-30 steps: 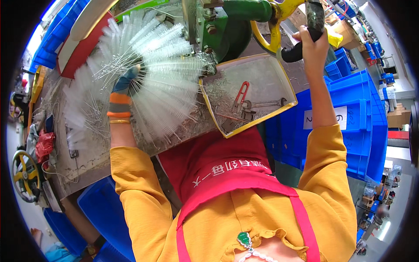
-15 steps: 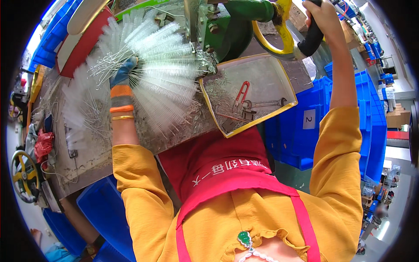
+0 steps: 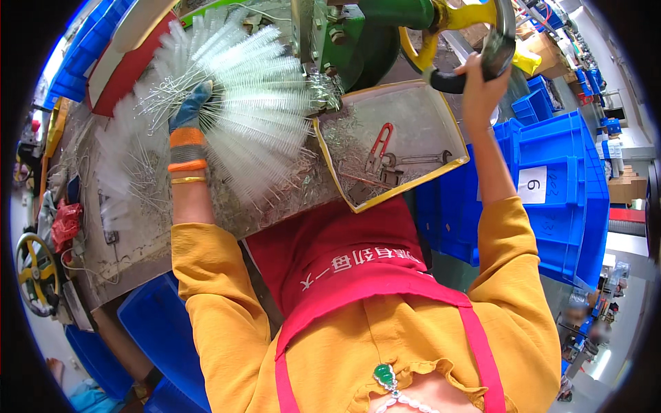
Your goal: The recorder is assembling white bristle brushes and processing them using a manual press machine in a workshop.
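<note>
At eleven o'clock, white brushes [image 3: 265, 93] fan out, long axes radiating from twelve round to five. The gloved left hand [image 3: 190, 113] clasps their wire stems. Near one-thirty, the right hand [image 3: 484, 88] grips the yellow handwheel's [image 3: 469, 16] black rim; between are a green machine [image 3: 350, 36] and tool tray [image 3: 413, 107].

White brushes [image 3: 267, 91], yellow-spoked wheel [image 3: 474, 16]
</note>
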`<action>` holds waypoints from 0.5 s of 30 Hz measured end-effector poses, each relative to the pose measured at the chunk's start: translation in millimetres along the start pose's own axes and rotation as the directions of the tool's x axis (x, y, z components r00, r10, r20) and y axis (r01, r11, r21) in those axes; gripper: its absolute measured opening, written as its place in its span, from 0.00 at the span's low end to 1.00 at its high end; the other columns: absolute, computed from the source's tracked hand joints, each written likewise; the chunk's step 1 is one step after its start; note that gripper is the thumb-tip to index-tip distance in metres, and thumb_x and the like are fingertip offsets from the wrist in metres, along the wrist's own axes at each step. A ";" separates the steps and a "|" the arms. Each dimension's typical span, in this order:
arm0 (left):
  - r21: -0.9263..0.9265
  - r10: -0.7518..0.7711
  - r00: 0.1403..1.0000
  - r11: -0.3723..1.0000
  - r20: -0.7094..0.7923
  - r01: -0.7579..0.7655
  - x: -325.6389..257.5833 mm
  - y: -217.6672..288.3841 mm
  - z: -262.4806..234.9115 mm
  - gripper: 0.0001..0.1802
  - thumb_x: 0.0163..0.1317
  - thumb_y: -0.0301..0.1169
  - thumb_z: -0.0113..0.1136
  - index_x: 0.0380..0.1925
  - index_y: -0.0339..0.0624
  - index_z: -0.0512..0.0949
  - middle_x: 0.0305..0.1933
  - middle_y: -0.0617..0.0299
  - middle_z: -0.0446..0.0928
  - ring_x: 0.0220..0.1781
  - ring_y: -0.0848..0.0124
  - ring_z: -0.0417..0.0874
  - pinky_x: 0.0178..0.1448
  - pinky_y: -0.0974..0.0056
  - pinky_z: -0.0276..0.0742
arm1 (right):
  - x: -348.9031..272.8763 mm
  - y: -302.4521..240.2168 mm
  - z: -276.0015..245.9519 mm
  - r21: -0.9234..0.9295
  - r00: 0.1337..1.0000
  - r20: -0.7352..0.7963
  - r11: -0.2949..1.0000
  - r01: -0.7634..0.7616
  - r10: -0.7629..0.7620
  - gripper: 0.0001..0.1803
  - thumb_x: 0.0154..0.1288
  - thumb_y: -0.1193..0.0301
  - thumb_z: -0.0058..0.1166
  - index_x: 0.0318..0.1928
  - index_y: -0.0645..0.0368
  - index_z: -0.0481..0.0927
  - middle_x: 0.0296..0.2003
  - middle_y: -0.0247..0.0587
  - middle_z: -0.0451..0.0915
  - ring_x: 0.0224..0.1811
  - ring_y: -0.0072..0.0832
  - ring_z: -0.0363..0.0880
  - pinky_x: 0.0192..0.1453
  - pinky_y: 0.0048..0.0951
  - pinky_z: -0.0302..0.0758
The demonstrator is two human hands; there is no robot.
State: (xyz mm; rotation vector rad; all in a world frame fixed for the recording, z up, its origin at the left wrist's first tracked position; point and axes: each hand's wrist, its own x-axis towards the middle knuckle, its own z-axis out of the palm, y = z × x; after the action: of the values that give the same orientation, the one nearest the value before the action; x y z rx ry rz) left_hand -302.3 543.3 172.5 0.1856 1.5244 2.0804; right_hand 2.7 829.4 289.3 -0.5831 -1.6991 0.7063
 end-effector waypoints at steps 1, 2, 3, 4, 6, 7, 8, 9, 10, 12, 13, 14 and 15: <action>-0.012 -0.006 1.000 1.000 0.019 0.006 0.7 -0.3 0.3 0.14 0.48 0.33 0.60 0.35 0.38 0.75 0.33 0.64 0.75 0.31 0.75 0.76 0.37 0.72 0.74 | -1.7 1.4 0.7 0.032 1.000 -0.023 0.999 -0.017 0.018 0.13 0.49 0.70 0.50 0.30 0.66 0.65 0.15 0.37 0.72 0.15 0.22 0.73 0.21 0.22 0.70; -0.024 -0.012 0.999 1.000 0.039 0.013 2.1 0.4 0.6 0.14 0.48 0.33 0.60 0.35 0.38 0.75 0.33 0.64 0.75 0.31 0.75 0.76 0.37 0.72 0.74 | 4.3 -0.2 -0.1 0.034 1.000 -0.023 0.999 -0.021 0.022 0.13 0.49 0.70 0.50 0.30 0.66 0.65 0.15 0.37 0.72 0.15 0.22 0.73 0.21 0.22 0.70; -0.036 -0.025 0.998 0.999 0.060 0.028 0.6 0.4 -3.8 0.15 0.48 0.33 0.61 0.35 0.38 0.74 0.33 0.64 0.75 0.31 0.75 0.76 0.37 0.72 0.74 | 15.0 -6.9 -3.9 -0.042 0.996 0.074 0.998 -0.051 0.054 0.11 0.49 0.71 0.50 0.29 0.65 0.66 0.15 0.36 0.70 0.15 0.21 0.72 0.22 0.21 0.69; -0.050 -0.025 0.996 0.998 0.081 0.029 -1.0 0.1 -5.5 0.15 0.48 0.34 0.61 0.35 0.38 0.74 0.33 0.64 0.75 0.31 0.75 0.76 0.37 0.72 0.74 | 30.0 -12.8 -3.7 -0.110 0.983 0.165 0.992 -0.065 0.083 0.09 0.49 0.72 0.49 0.29 0.64 0.66 0.14 0.34 0.69 0.16 0.21 0.70 0.22 0.20 0.69; -0.063 -0.021 0.995 0.998 0.098 0.027 -1.8 1.0 -7.3 0.16 0.48 0.34 0.61 0.35 0.38 0.74 0.33 0.64 0.75 0.31 0.75 0.76 0.37 0.72 0.74 | 51.2 -14.0 -1.9 -0.075 0.974 0.198 0.992 -0.100 0.113 0.09 0.49 0.71 0.49 0.27 0.64 0.67 0.14 0.34 0.69 0.16 0.20 0.70 0.22 0.21 0.69; -0.044 -0.012 0.997 0.999 0.072 0.015 0.9 0.5 -1.3 0.17 0.48 0.35 0.61 0.36 0.38 0.74 0.33 0.64 0.75 0.31 0.75 0.76 0.37 0.73 0.74 | 66.3 -10.1 -8.3 -0.140 0.960 0.258 0.988 -0.071 0.106 0.09 0.49 0.71 0.49 0.26 0.64 0.67 0.14 0.34 0.69 0.15 0.21 0.70 0.21 0.21 0.68; -0.025 -0.001 0.999 1.000 0.046 0.003 3.5 0.4 4.4 0.18 0.47 0.36 0.61 0.37 0.38 0.74 0.34 0.64 0.75 0.31 0.75 0.76 0.36 0.73 0.74 | 79.0 -8.7 -14.8 -0.203 0.943 0.317 0.978 -0.040 0.104 0.09 0.49 0.70 0.49 0.25 0.64 0.68 0.14 0.34 0.69 0.15 0.21 0.70 0.21 0.21 0.68; -0.019 -0.005 0.999 1.000 0.040 0.006 1.7 0.0 6.0 0.18 0.47 0.36 0.61 0.37 0.38 0.74 0.34 0.64 0.75 0.31 0.75 0.76 0.36 0.73 0.74 | 61.6 -54.7 1.6 -0.283 0.977 0.210 0.959 0.015 0.047 0.09 0.46 0.71 0.45 0.18 0.66 0.69 0.09 0.34 0.65 0.09 0.24 0.66 0.13 0.25 0.64; -0.015 -0.022 1.000 1.000 -0.009 0.022 -1.9 2.4 12.0 0.17 0.48 0.36 0.61 0.37 0.39 0.74 0.34 0.64 0.75 0.31 0.75 0.76 0.36 0.73 0.74 | 68.1 -59.9 1.0 -0.285 0.977 0.207 0.959 0.014 0.047 0.09 0.46 0.71 0.45 0.18 0.66 0.69 0.09 0.34 0.65 0.09 0.24 0.66 0.13 0.25 0.64; -0.011 -0.038 0.997 0.999 -0.065 0.037 -6.4 5.7 13.0 0.17 0.48 0.36 0.61 0.37 0.39 0.74 0.34 0.64 0.75 0.31 0.75 0.76 0.36 0.74 0.74 | 80.1 -62.1 6.0 -0.367 0.945 0.312 0.930 0.024 0.099 0.09 0.47 0.72 0.45 0.18 0.66 0.69 0.09 0.35 0.66 0.09 0.24 0.66 0.13 0.24 0.64; -0.004 -0.023 0.999 1.000 -0.046 0.023 -7.5 6.1 12.2 0.17 0.48 0.36 0.61 0.36 0.39 0.74 0.34 0.64 0.75 0.31 0.75 0.76 0.36 0.73 0.74 | 87.7 -62.2 9.9 -0.426 0.941 0.285 0.904 -0.045 0.182 0.10 0.47 0.72 0.44 0.19 0.68 0.69 0.10 0.37 0.67 0.09 0.24 0.67 0.13 0.25 0.64; 0.002 -0.008 1.000 1.000 -0.026 0.008 -8.2 6.2 11.7 0.17 0.48 0.36 0.61 0.36 0.39 0.74 0.34 0.64 0.75 0.31 0.75 0.76 0.36 0.73 0.74 | 90.8 -50.8 9.0 -0.426 0.941 0.287 0.904 -0.045 0.182 0.10 0.47 0.72 0.44 0.19 0.68 0.69 0.10 0.37 0.67 0.09 0.24 0.67 0.13 0.25 0.64; -0.001 -0.008 1.000 1.000 -0.028 0.008 -7.6 5.7 12.1 0.17 0.48 0.36 0.61 0.36 0.39 0.74 0.34 0.64 0.75 0.31 0.75 0.76 0.36 0.73 0.74 | 91.7 -33.6 3.4 -0.305 0.934 0.329 0.952 -0.034 0.139 0.10 0.47 0.72 0.44 0.19 0.68 0.69 0.10 0.37 0.67 0.09 0.24 0.67 0.13 0.25 0.64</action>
State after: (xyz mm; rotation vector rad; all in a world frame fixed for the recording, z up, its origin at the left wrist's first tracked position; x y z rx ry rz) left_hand -292.9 548.4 183.5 0.1503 1.5376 2.0855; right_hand -22.1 869.8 374.7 -0.7813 -2.1426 0.6488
